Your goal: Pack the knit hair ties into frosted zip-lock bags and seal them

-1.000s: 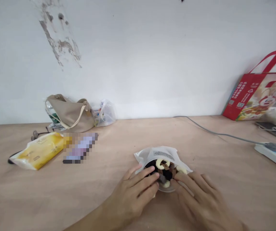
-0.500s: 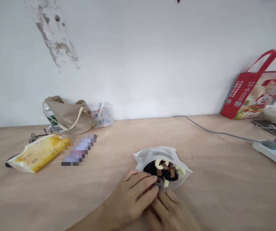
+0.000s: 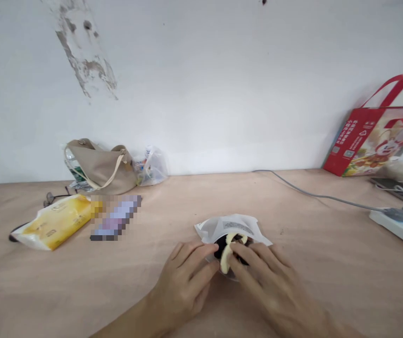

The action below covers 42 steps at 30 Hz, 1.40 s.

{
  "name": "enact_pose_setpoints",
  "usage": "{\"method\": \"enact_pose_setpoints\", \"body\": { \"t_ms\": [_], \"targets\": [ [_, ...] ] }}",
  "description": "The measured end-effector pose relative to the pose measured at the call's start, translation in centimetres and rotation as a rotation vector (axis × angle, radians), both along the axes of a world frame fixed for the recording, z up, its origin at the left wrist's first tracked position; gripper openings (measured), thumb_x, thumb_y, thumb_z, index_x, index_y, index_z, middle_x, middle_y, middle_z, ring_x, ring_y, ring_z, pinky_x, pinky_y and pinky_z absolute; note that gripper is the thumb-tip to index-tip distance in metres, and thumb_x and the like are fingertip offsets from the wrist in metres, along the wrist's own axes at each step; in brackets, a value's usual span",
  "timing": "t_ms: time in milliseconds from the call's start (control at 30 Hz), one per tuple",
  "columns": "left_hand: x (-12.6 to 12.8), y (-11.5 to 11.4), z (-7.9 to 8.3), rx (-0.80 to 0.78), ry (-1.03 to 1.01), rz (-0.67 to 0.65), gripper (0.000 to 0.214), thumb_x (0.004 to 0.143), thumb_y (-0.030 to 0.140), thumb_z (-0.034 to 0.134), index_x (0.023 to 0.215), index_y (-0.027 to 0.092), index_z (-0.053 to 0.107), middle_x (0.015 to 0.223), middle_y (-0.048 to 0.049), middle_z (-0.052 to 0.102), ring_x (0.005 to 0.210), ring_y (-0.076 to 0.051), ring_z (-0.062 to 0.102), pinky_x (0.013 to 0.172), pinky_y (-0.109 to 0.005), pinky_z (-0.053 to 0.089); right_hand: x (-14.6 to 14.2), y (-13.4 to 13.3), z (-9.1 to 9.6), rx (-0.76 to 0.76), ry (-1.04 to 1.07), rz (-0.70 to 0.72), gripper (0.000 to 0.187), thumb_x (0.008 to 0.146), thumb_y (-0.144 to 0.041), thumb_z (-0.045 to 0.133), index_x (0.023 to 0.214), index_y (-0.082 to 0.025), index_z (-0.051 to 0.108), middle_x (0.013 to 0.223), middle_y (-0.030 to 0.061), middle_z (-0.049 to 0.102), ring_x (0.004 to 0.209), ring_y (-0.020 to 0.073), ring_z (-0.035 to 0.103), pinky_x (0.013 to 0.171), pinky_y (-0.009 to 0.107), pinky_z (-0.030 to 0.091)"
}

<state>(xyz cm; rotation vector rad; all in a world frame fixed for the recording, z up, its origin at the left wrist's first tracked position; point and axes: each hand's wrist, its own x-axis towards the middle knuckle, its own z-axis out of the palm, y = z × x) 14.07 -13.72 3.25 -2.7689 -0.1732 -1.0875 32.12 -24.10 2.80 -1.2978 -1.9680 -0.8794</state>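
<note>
A frosted white pouch (image 3: 234, 220) with small print lies on the table, its mouth towards me. Inside are black fuzzy pieces, brown bits and cream curved pieces, partly covered by my fingers. My left hand (image 3: 185, 277) grips the pouch's left edge at the mouth, fingers bent. My right hand (image 3: 269, 277) reaches over the right side of the mouth. Its fingertips pinch a cream curved piece (image 3: 225, 259), which stands at the mouth. The right thumb is hidden.
At the left lie a yellow soft pack (image 3: 60, 223), a pixelated flat object (image 3: 117, 218) and glasses (image 3: 49, 199). Behind them stand a beige bag (image 3: 102, 164) and a clear plastic bag (image 3: 154, 166). A grey cable (image 3: 303, 191) runs to a power strip (image 3: 401, 227) below a red bag (image 3: 356, 136).
My right hand has moved up and right from below the pouch to its mouth. A cream piece now shows upright between my hands. My left hand has shifted slightly left.
</note>
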Motion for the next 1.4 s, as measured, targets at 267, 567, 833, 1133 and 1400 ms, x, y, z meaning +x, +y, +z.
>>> {"method": "enact_pose_setpoints", "body": {
  "t_ms": [267,567,833,1133,1400],
  "targets": [
    [0.4,0.1,0.1,0.119,-0.025,0.239,0.025,0.083,0.009,0.047,0.092,0.022,0.067,0.096,-0.008,0.063,0.09,-0.022,0.056,0.079,-0.033,0.048,0.1,0.9,-2.1,-0.126,-0.021,-0.135,0.029,0.081,-0.015,0.053,0.108,-0.017,0.062,0.097,0.0062,0.066,0.081,0.022,0.051,0.071,0.035,0.033],
    [0.5,-0.3,0.4,-0.204,-0.098,-0.037,0.02,0.09,0.009,0.043,0.086,0.018,0.061,0.106,-0.0095,0.059,0.098,-0.02,0.054,0.082,-0.032,0.048,0.5,0.4,1.0,-0.195,0.282,0.053,0.025,0.093,-0.022,0.042,0.076,-0.02,0.06,0.075,0.0025,0.061,0.072,0.0178,0.048,0.065,0.032,0.03],
    [-0.4,0.4,3.2,-0.404,-0.179,-0.022,0.012,0.088,0.011,0.052,0.085,0.02,0.06,0.091,-0.0045,0.062,0.088,-0.016,0.057,0.076,-0.026,0.048,3.8,-0.8,3.3,-0.199,0.297,0.129,0.016,0.086,-0.021,0.055,0.102,-0.02,0.058,0.112,0.0106,0.054,0.103,0.0246,0.05,0.082,0.039,0.042],
    [-0.7,2.8,4.1,-0.437,-0.168,0.06,0.011,0.088,0.015,0.054,0.079,0.019,0.06,0.077,-0.0018,0.064,0.079,-0.016,0.059,0.07,-0.026,0.049,7.2,1.1,2.6,-0.48,0.243,0.053,0.011,0.089,-0.02,0.051,0.096,-0.025,0.059,0.104,0.0057,0.064,0.093,0.021,0.061,0.078,0.038,0.05],
    [-0.3,1.3,5.0,-0.595,-0.154,0.049,0.017,0.087,0.017,0.052,0.072,0.018,0.06,0.07,-0.002,0.063,0.069,-0.015,0.059,0.064,-0.026,0.049,6.2,-0.1,5.4,-0.54,0.53,0.272,0.021,0.095,-0.025,0.045,0.08,-0.024,0.059,0.078,0.0017,0.063,0.072,0.0143,0.061,0.062,0.024,0.049]
  ]
}}
